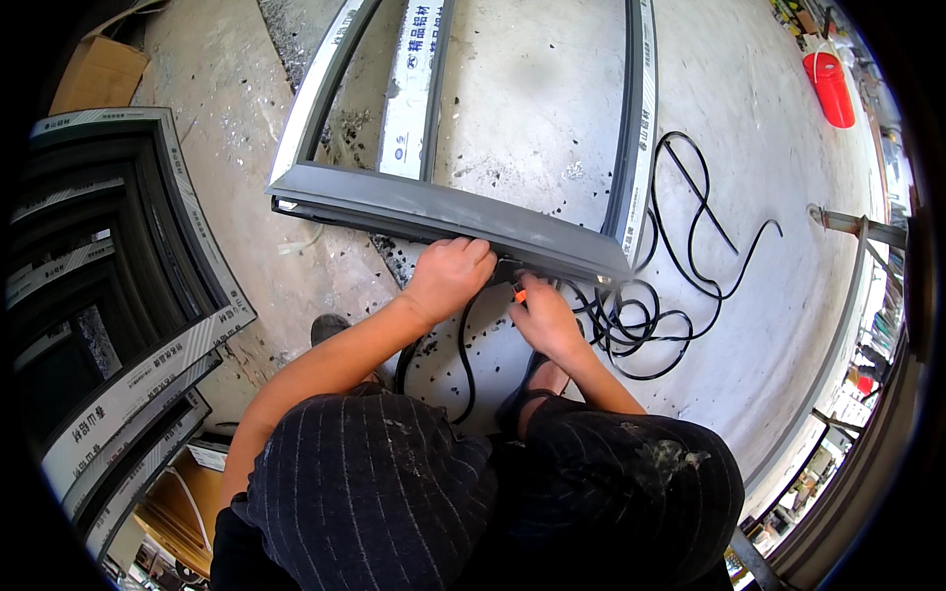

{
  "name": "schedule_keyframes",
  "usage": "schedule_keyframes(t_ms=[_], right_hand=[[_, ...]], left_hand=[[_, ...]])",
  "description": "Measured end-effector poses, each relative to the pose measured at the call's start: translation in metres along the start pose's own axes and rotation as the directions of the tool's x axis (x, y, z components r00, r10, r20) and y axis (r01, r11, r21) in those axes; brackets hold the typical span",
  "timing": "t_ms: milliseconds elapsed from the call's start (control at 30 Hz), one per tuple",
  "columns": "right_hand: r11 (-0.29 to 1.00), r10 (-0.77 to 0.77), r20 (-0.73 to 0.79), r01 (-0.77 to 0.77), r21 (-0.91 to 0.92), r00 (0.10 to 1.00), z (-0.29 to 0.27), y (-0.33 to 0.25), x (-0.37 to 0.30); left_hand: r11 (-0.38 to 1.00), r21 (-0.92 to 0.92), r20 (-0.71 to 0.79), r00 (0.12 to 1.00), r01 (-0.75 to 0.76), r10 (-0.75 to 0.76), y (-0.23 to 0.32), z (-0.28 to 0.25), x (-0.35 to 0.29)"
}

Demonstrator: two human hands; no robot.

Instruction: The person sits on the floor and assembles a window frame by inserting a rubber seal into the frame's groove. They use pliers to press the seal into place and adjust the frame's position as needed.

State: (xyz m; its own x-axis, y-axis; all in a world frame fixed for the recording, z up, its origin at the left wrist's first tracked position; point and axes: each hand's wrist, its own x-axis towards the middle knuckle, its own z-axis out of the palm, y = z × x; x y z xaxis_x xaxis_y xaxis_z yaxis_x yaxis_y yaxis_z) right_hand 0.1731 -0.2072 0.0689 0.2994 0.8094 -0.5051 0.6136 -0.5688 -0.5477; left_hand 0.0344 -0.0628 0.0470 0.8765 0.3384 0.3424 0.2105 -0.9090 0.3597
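Note:
A dark grey metal frame [443, 209], with white protective film on its sides, lies in front of me. My left hand [448, 281] has its fingers curled against the frame's near edge, pinching a black rubber strip [465, 360] that hangs from there down between my feet. Just to the right, my right hand [547, 317] is closed around a small tool with an orange part [519, 294]. Its tip is close to the strip and the frame edge. Most of the tool is hidden by my fingers, so its exact kind is unclear.
Loose black strip lies in coils [641, 330] on the pale floor to the right. Stacked dark frames [148, 394] stand at the left, below a cardboard box [101, 74]. A red bucket [831, 94] is at the far right, near a metal bar [855, 225]. Dark scraps litter the floor.

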Motion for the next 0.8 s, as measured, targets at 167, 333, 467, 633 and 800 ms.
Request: schedule_keyframes(t_ms=[167, 333, 467, 633, 800], right_hand=[[0.999, 0.036, 0.015, -0.037, 0.022, 0.999, -0.001, -0.001, 0.002], [0.992, 0.007, 0.025, -0.011, 0.126, 1.000, 0.001, 0.006, 0.003], [0.966, 0.030, 0.120, -0.060, 0.253, 0.992, 0.002, 0.012, 0.004], [0.948, 0.049, 0.174, -0.101, 0.303, 0.984, -0.002, 0.010, -0.002], [0.966, -0.055, -0.011, 0.056, 0.251, 0.998, 0.016, 0.020, -0.005]], left_hand=[[0.992, -0.084, -0.007, 0.995, 0.098, -0.099, -0.001, 0.011, -0.009], [0.985, -0.093, -0.043, 0.988, 0.142, -0.147, 0.003, 0.013, -0.009], [0.979, -0.124, -0.059, 0.984, 0.161, -0.169, 0.005, 0.009, -0.008], [0.975, -0.151, 0.020, 0.986, 0.164, -0.163, 0.007, -0.015, -0.005], [0.990, -0.103, -0.023, 0.995, 0.096, -0.099, 0.010, -0.015, -0.004]])
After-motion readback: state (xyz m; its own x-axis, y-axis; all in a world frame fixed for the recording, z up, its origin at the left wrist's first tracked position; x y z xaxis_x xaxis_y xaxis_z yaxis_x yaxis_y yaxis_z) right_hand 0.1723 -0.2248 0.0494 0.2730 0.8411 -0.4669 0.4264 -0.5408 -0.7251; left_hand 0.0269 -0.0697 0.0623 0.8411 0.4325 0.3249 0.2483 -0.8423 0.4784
